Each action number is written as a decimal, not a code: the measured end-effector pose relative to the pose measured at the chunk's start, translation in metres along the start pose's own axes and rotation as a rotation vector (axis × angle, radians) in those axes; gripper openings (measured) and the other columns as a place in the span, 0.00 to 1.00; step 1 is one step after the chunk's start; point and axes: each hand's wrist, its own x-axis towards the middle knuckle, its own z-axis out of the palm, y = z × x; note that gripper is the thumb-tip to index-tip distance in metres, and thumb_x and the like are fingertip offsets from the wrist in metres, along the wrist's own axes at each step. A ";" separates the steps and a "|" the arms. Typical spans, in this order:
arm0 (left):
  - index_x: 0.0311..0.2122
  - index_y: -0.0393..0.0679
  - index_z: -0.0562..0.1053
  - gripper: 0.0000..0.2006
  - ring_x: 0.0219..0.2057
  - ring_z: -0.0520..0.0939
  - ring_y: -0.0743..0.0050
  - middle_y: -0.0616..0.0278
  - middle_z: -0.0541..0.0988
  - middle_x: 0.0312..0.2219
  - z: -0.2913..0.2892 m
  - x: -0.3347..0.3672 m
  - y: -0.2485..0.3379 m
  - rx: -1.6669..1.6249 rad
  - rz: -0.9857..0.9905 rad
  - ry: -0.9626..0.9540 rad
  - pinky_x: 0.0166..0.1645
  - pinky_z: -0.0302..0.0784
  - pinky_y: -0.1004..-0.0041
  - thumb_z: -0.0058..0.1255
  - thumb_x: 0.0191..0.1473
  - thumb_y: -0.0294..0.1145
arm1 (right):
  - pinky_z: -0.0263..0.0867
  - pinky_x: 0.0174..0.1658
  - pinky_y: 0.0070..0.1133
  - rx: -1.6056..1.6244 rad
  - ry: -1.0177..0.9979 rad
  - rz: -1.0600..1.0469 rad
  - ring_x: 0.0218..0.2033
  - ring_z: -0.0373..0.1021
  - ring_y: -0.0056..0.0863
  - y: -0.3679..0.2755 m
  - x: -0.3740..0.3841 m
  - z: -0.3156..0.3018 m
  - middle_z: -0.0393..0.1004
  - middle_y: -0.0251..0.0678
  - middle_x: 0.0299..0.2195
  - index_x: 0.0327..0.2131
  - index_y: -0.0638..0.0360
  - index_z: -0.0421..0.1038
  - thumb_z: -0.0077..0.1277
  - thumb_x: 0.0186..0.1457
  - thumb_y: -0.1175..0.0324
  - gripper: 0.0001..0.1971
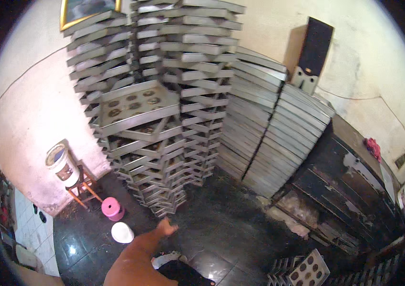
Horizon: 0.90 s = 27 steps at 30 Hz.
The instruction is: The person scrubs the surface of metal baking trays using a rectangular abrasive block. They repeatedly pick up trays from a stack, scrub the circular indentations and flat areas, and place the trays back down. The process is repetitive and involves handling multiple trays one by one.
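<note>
My bare left arm comes in from the lower edge. My left hand is over the dark floor, just in front of the foot of a tall stack of metal trays. Its thumb stands apart from the fingers and nothing shows in it. The trays are piled crosswise, each turned against the one below. On the front stack's top tray, several dark round spots show. Higher stacks of like trays rise behind it. My right hand is out of view.
A pink round container and a white lid-like round thing are on the floor at left. Behind them a white bucket rests on a wooden stool. A dark cabinet stands right. More trays are stacked lower right.
</note>
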 end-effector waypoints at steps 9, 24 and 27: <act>0.56 0.26 0.68 0.41 0.52 0.76 0.38 0.35 0.75 0.51 -0.462 0.176 -0.097 -0.917 -0.134 0.959 0.57 0.68 0.53 0.46 0.58 0.62 | 0.69 0.47 0.35 0.128 -0.014 0.243 0.47 0.74 0.40 0.158 -0.094 0.086 0.78 0.44 0.45 0.53 0.62 0.72 0.56 0.56 0.49 0.29; 0.46 0.28 0.75 0.23 0.43 0.81 0.55 0.49 0.81 0.43 -0.543 0.140 0.007 -0.757 -0.161 0.494 0.47 0.74 0.60 0.57 0.46 0.34 | 0.69 0.39 0.31 -0.316 -0.317 -0.521 0.32 0.74 0.33 -0.196 -0.296 0.388 0.79 0.41 0.29 0.37 0.62 0.76 0.63 0.49 0.57 0.19; 0.43 0.29 0.78 0.19 0.41 0.82 0.60 0.50 0.83 0.41 -0.529 0.105 -0.043 -0.831 -0.012 0.557 0.46 0.74 0.62 0.61 0.45 0.29 | 0.68 0.36 0.31 -0.116 -0.320 -0.548 0.28 0.72 0.30 -0.230 -0.335 0.379 0.77 0.35 0.25 0.34 0.61 0.76 0.63 0.50 0.57 0.17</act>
